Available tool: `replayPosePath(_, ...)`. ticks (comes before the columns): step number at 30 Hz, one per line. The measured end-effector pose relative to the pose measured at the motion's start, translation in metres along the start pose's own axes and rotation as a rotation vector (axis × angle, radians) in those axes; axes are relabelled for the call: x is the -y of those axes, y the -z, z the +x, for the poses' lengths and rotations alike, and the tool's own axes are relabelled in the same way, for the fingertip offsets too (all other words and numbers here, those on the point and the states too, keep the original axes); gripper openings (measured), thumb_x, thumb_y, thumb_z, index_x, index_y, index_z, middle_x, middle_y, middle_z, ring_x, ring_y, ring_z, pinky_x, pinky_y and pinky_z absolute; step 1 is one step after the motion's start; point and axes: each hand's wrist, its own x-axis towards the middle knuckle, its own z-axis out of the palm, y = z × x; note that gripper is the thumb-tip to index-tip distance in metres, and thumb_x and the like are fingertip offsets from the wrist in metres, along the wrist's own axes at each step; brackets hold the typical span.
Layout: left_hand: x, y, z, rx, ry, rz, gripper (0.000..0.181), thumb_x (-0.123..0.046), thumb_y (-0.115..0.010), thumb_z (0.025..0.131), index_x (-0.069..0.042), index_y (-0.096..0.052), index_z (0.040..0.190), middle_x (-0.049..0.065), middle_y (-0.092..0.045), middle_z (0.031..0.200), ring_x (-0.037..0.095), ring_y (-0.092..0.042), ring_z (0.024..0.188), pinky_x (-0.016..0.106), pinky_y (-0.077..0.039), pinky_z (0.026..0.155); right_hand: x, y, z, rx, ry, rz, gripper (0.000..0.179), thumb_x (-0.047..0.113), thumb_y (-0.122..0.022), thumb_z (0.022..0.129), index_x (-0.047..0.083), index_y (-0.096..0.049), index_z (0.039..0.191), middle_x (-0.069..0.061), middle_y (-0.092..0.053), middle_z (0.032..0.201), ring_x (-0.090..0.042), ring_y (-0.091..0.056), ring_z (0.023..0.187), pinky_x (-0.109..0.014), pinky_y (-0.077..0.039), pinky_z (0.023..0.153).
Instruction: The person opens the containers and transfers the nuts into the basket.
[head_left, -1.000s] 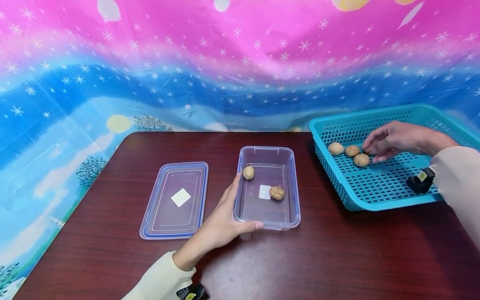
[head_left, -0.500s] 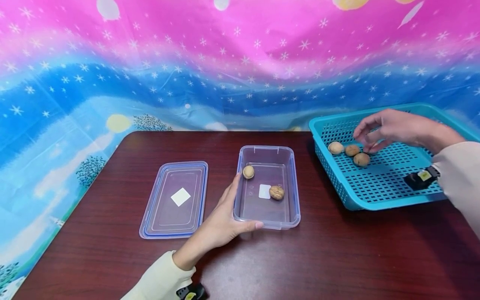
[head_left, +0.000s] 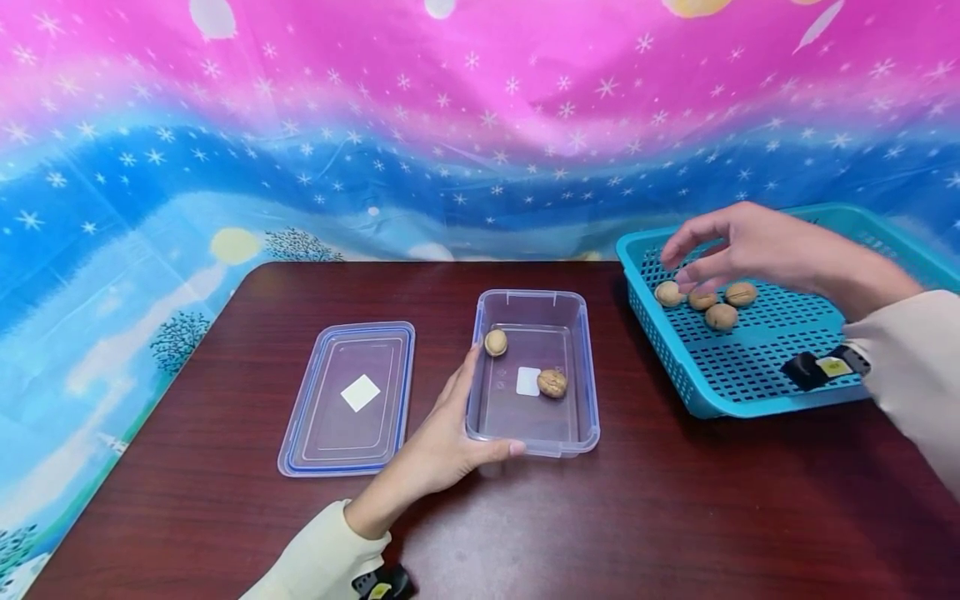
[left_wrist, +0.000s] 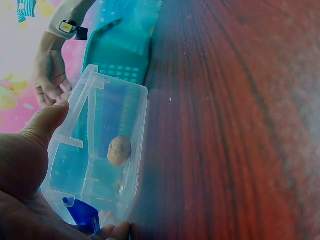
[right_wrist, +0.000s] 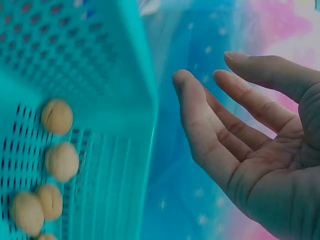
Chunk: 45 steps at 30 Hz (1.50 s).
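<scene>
A clear plastic container (head_left: 537, 429) stands mid-table with two walnuts in it, one at its left wall (head_left: 496, 342) and one beside a white label (head_left: 552, 383). My left hand (head_left: 442, 446) grips its near left corner, thumb along the front and fingers along the left side. In the left wrist view one walnut (left_wrist: 119, 151) shows through the wall. Over the left part of a turquoise basket (head_left: 795, 410) hovers my right hand (head_left: 750, 246), fingers loosely bent and holding nothing. Several walnuts (head_left: 722, 317) lie below it on the basket floor; in the right wrist view they are apart from the hand (right_wrist: 265, 150).
A clear lid with a blue seal (head_left: 348, 400) and a white label lies flat left of the container. The dark red-brown table (head_left: 637, 517) ends at the back against a printed cloth (head_left: 450, 125). The basket's raised rim stands at the right.
My right hand has risen and moved left over the basket, uncovering a walnut that its fingers were hiding. The left hand and the container have stayed in place.
</scene>
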Motion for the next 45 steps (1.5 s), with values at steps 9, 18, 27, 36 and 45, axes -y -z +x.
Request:
replayPosePath(9, 0.002, -0.002, 0.001, 0.004, -0.003, -0.011, 0.129, -0.036, -0.094, 0.078, -0.034, -0.003, 0.170, 0.004, -0.016, 0.176, 0.029, -0.024, 0.158, 0.059, -0.026, 0.125, 0.040, -0.040, 0.012, 0.042, 0.049, 0.178, 0.035, 0.017, -0.074, 0.099, 0.007, -0.067, 0.132, -0.014, -0.066, 0.134, -0.023, -0.077, 0.101, -0.032, -0.063, 0.085)
replayPosePath(18, 0.002, -0.002, 0.002, -0.001, -0.008, -0.017, 0.128, -0.037, -0.094, 0.078, -0.035, -0.004, 0.169, 0.006, -0.018, 0.175, 0.032, -0.030, 0.155, 0.059, -0.029, 0.123, 0.074, -0.079, 0.033, 0.057, 0.125, 0.269, 0.035, 0.010, -0.072, 0.098, 0.002, -0.066, 0.132, -0.018, -0.068, 0.128, -0.027, -0.073, 0.106, -0.040, -0.062, 0.091)
replayPosePath(27, 0.000, 0.000, 0.003, 0.007, -0.010, -0.016, 0.128, -0.034, -0.093, 0.079, -0.034, -0.002, 0.170, 0.007, -0.017, 0.175, 0.031, -0.028, 0.156, 0.060, -0.029, 0.123, 0.086, -0.108, 0.058, 0.137, 0.120, 0.346, 0.037, 0.004, -0.070, 0.097, -0.002, -0.064, 0.133, -0.024, -0.062, 0.137, -0.033, -0.068, 0.116, -0.042, -0.061, 0.095)
replayPosePath(36, 0.001, 0.000, 0.002, 0.005, -0.007, 0.000, 0.129, -0.037, -0.093, 0.079, -0.033, -0.002, 0.170, 0.006, -0.015, 0.176, 0.031, -0.024, 0.158, 0.061, -0.027, 0.124, 0.086, -0.133, 0.080, 0.188, 0.068, 0.358, 0.041, 0.000, -0.068, 0.096, -0.004, -0.062, 0.136, -0.027, -0.058, 0.142, -0.034, -0.067, 0.120, -0.048, -0.059, 0.098)
replayPosePath(45, 0.001, 0.000, 0.002, 0.009, -0.014, -0.005, 0.128, -0.037, -0.093, 0.080, -0.031, -0.002, 0.170, 0.007, -0.013, 0.176, 0.031, -0.022, 0.159, 0.062, -0.025, 0.125, 0.084, -0.154, 0.087, 0.194, 0.038, 0.349, 0.047, -0.002, -0.069, 0.094, -0.002, -0.061, 0.141, -0.025, -0.058, 0.148, -0.034, -0.065, 0.125, -0.050, -0.057, 0.102)
